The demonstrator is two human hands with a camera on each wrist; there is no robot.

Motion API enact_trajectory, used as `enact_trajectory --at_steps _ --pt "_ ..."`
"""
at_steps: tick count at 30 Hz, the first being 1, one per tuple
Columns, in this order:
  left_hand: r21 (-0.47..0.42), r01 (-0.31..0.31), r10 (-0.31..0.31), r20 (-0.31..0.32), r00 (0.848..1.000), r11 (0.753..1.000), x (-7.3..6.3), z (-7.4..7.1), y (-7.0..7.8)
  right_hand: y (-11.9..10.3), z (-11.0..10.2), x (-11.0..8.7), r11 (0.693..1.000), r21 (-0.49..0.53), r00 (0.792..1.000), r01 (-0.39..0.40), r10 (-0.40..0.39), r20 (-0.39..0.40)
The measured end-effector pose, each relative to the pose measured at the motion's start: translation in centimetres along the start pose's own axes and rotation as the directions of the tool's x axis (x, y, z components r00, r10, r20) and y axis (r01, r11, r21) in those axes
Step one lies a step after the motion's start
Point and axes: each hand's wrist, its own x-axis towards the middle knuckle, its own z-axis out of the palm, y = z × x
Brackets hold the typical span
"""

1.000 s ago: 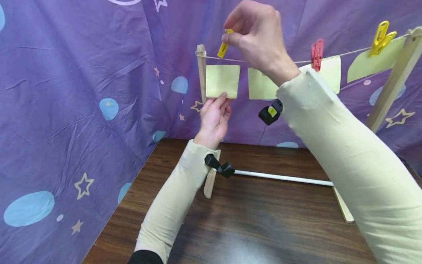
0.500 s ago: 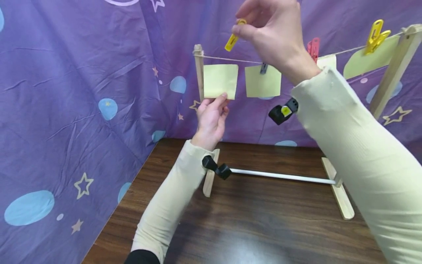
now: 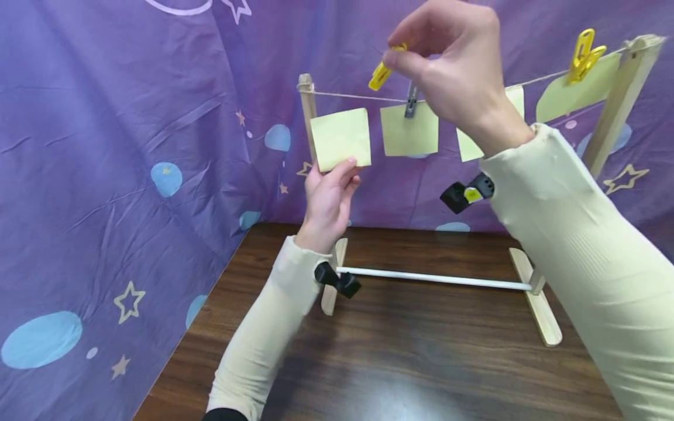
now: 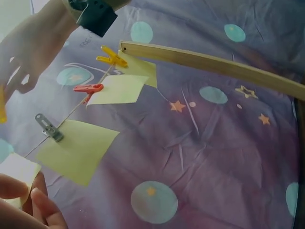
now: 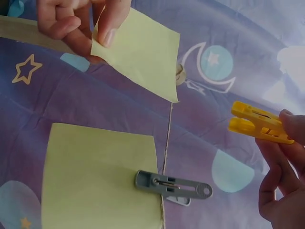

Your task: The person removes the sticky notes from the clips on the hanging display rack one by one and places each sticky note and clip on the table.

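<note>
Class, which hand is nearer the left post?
Left: the left hand, pinching paper, is in front of the post; the right hand, holding a yellow clothespin, is farther to its right.

Head view, red clip [image 4: 89,88] hidden behind right hand [image 3: 463,73], sleeve [image 3: 590,251] cropped

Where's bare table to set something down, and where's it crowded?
Free: table in front of and behind the white bar, between the stand's feet. Crowded: around the line, with notes, clips, left hand, right hand.

Right fingers [image 5: 293,126] pinch a yellow clip [image 5: 252,125], seemingly clear of the string [image 5: 167,136].
</note>
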Motion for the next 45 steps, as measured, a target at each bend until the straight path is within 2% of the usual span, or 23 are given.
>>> enact_trajectory --at_steps 4,7,9,11,16,19,24,31,34,40,45 --pt "0.035 -0.027 0.026 0.042 0.999 0.999 -0.6 -0.7 0.1 -0.1 -0.7 -1.3 0.999 -0.022 0.999 0.048 -0.047 0.008" --pt "0.073 -0.053 0.046 0.090 0.995 0.996 -1.0 -0.9 0.2 -0.1 -1.3 -2.2 0.997 0.017 0.997 0.074 -0.074 0.004" --pt "0.101 -0.076 0.063 0.125 0.990 0.992 -1.3 -1.0 0.2 0.1 -1.8 -2.7 0.995 0.056 0.997 0.083 -0.082 -0.012" --pt "0.120 -0.097 0.079 0.149 0.986 0.988 -1.6 -1.0 0.1 0.6 -2.2 -3.1 0.987 0.088 0.991 0.134 -0.132 -0.030" --pt "0.149 -0.133 0.106 0.172 0.979 0.980 -2.3 -1.0 -0.5 1.5 -3.1 -4.4 0.967 0.134 0.974 0.216 -0.206 -0.090" --pt "0.158 -0.143 0.112 0.189 0.976 0.977 -2.7 -1.0 -0.9 1.5 -3.3 -5.6 0.957 0.222 0.978 0.189 -0.163 -0.129" --pt "0.163 -0.147 0.109 0.224 0.969 0.976 -3.6 -0.9 -1.7 1.9 -3.9 -7.4 0.912 0.360 0.975 0.199 -0.149 -0.163" --pt "0.188 -0.148 0.091 0.284 0.954 0.971 -4.7 -1.0 -2.6 2.8 -5.5 -9.3 0.897 0.398 0.971 0.190 -0.112 -0.210" --pt "0.201 -0.159 0.095 0.292 0.952 0.967 -4.9 -1.1 -3.0 3.2 -6.1 -10.2 0.882 0.430 0.965 0.193 -0.091 -0.245" --pt "0.289 -0.225 0.140 0.286 0.948 0.931 -4.9 -1.7 -4.2 4.3 -6.9 -12.4 0.851 0.491 0.955 0.187 -0.040 -0.295" --pt "0.356 -0.243 0.132 0.307 0.942 0.902 -5.3 -2.5 -5.0 5.6 -7.5 -14.5 0.841 0.515 0.945 0.166 0.014 -0.327"
